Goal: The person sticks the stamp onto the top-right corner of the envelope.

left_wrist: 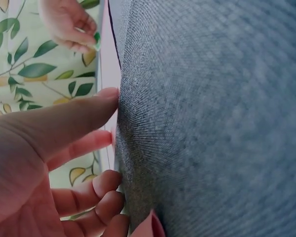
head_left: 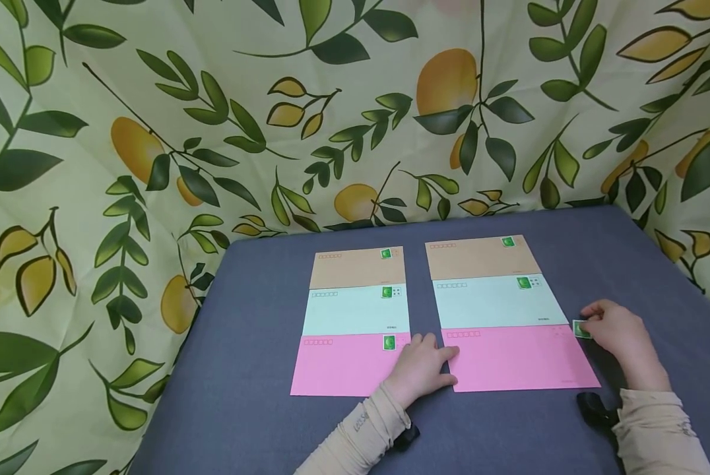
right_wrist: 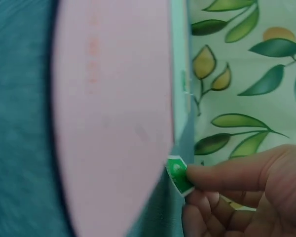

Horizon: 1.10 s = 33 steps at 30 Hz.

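Note:
My right hand (head_left: 621,336) pinches a small green postage stamp (right_wrist: 177,174) with a white border between thumb and fingers. It is beside the right edge of the right-hand pink envelope (head_left: 518,359), near its upper corner. That envelope has a row of small printed boxes at upper left and no green stamp on it. My left hand (head_left: 420,369) reaches between the two columns, its thumb and index finger extended to the same envelope's left edge. The other fingers overlap the right edge of the left-hand pink envelope (head_left: 340,366), which bears a green stamp (head_left: 388,342).
Above the pink envelopes, a light blue envelope (head_left: 352,313) and a brown one (head_left: 357,270) top the left column. Another light blue (head_left: 494,307) and brown envelope (head_left: 474,258) top the right one. All four bear green stamps. Leaf-patterned cloth (head_left: 331,132) hangs behind the dark blue table (head_left: 242,356).

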Each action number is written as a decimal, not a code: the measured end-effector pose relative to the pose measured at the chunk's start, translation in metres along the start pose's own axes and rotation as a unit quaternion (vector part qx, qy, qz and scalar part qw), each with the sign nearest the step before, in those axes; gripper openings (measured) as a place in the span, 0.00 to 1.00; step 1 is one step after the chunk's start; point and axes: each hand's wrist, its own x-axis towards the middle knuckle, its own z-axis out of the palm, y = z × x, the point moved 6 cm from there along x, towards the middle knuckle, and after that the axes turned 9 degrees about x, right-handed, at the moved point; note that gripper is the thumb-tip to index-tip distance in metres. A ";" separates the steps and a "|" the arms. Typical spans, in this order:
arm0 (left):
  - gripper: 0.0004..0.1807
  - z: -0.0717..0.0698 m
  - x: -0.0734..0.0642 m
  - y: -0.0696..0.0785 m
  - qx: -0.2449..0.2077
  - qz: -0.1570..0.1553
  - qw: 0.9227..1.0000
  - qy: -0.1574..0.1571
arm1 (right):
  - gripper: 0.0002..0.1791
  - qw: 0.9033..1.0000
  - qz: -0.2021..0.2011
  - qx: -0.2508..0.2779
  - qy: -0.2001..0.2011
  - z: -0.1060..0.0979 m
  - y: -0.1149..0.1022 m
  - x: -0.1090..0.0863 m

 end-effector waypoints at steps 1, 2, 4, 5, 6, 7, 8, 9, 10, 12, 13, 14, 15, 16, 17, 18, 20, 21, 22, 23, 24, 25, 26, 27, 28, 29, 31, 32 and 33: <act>0.26 0.001 0.000 0.000 0.002 -0.002 1.000 -0.001 | 0.20 1.000 -0.004 0.007 -0.003 -0.001 0.000 -0.001; 0.26 0.001 0.000 0.000 0.002 -0.005 1.000 -0.001 | 0.20 1.000 -0.008 0.012 -0.007 -0.001 -0.001 -0.002; 0.26 0.002 0.001 0.000 0.001 -0.009 1.000 -0.002 | 0.22 0.999 -0.018 0.022 -0.016 -0.002 -0.004 -0.003; 0.26 0.002 0.001 -0.001 -0.002 -0.012 1.000 -0.003 | 0.23 0.999 -0.024 0.027 -0.024 -0.001 -0.005 -0.003; 0.26 0.002 0.001 -0.001 -0.005 -0.015 1.000 -0.005 | 0.24 0.998 -0.028 0.034 -0.035 0.000 -0.007 -0.003; 0.26 0.002 0.001 -0.001 -0.009 -0.018 1.000 -0.007 | 0.25 0.998 -0.031 0.041 -0.047 0.001 -0.009 -0.002; 0.26 0.002 0.001 -0.001 -0.012 -0.021 1.000 -0.010 | 0.26 0.996 -0.036 0.047 -0.061 0.003 -0.011 -0.002; 0.26 0.001 0.001 -0.001 -0.013 -0.024 1.000 -0.012 | 0.27 0.995 -0.040 0.054 -0.074 0.005 -0.013 -0.001; 0.26 0.001 0.002 -0.002 -0.017 -0.026 0.999 -0.016 | 0.28 0.993 -0.041 0.062 -0.088 0.007 -0.015 -0.001; 0.26 0.001 0.002 -0.001 -0.022 -0.030 0.999 -0.022 | 0.29 0.990 -0.042 0.076 -0.114 0.012 -0.017 0.000; 0.26 0.001 0.002 -0.001 -0.022 -0.031 0.999 -0.024 | 0.29 0.988 -0.043 0.080 -0.123 0.015 -0.018 0.000; 0.26 0.001 0.002 -0.001 -0.023 -0.032 0.999 -0.026 | 0.29 0.987 -0.043 0.083 -0.131 0.017 -0.018 0.000; 0.26 0.001 0.002 -0.001 -0.025 -0.032 0.999 -0.027 | 0.29 0.986 -0.043 0.084 -0.135 0.020 -0.018 0.001; 0.26 0.001 0.002 -0.001 -0.027 -0.032 0.999 -0.028 | 0.28 0.986 -0.045 0.085 -0.139 0.021 -0.019 0.001; 0.26 0.001 0.002 -0.001 -0.027 -0.033 0.999 -0.029 | 0.28 0.985 -0.045 0.085 -0.143 0.023 -0.019 0.002; 0.26 0.001 0.002 -0.001 -0.028 -0.033 0.999 -0.029 | 0.28 0.985 -0.046 0.086 -0.145 0.025 -0.019 0.002; 0.25 0.000 0.001 -0.001 -0.032 -0.034 0.998 -0.029 | 0.27 0.984 -0.046 0.085 -0.149 0.028 -0.020 0.004; 0.25 0.000 0.001 -0.002 -0.033 -0.034 0.998 -0.030 | 0.27 0.984 -0.047 0.085 -0.151 0.029 -0.020 0.005; 0.25 -0.001 0.001 -0.002 -0.034 -0.034 0.998 -0.030 | 0.26 0.983 -0.047 0.085 -0.153 0.030 -0.020 0.005; 0.25 -0.001 0.001 -0.002 -0.034 -0.033 0.998 -0.029 | 0.26 0.983 -0.045 0.083 -0.155 0.031 -0.020 0.006; 0.25 -0.001 0.000 -0.002 -0.035 -0.032 0.998 -0.030 | 0.25 0.983 -0.043 0.080 -0.157 0.032 -0.020 0.006; 0.25 -0.001 0.000 -0.002 -0.035 -0.032 0.998 -0.030 | 0.25 0.983 -0.041 0.077 -0.158 0.032 -0.020 0.006; 0.25 0.000 0.000 -0.002 -0.036 -0.031 0.998 -0.030 | 0.24 0.984 -0.040 0.073 -0.158 0.033 -0.019 0.007; 0.25 0.000 0.001 -0.002 -0.036 -0.031 0.998 -0.030 | 0.24 0.985 -0.039 0.068 -0.156 0.033 -0.019 0.007; 0.25 0.000 0.000 -0.002 -0.038 -0.031 0.998 -0.031 | 0.23 0.985 -0.038 0.063 -0.153 0.033 -0.018 0.007; 0.25 0.001 0.001 -0.002 -0.038 -0.031 0.998 -0.032 | 0.23 0.986 -0.037 0.059 -0.151 0.033 -0.018 0.007; 0.25 0.001 0.001 -0.002 -0.041 -0.032 0.998 -0.034 | 0.22 0.988 -0.037 0.050 -0.143 0.034 -0.017 0.008; 0.25 0.001 0.001 -0.002 -0.041 -0.033 0.998 -0.035 | 0.22 0.989 -0.037 0.045 -0.139 0.034 -0.017 0.009; 0.25 0.001 0.001 -0.002 -0.041 -0.033 0.998 -0.035 | 0.21 0.989 -0.037 0.042 -0.135 0.034 -0.017 0.009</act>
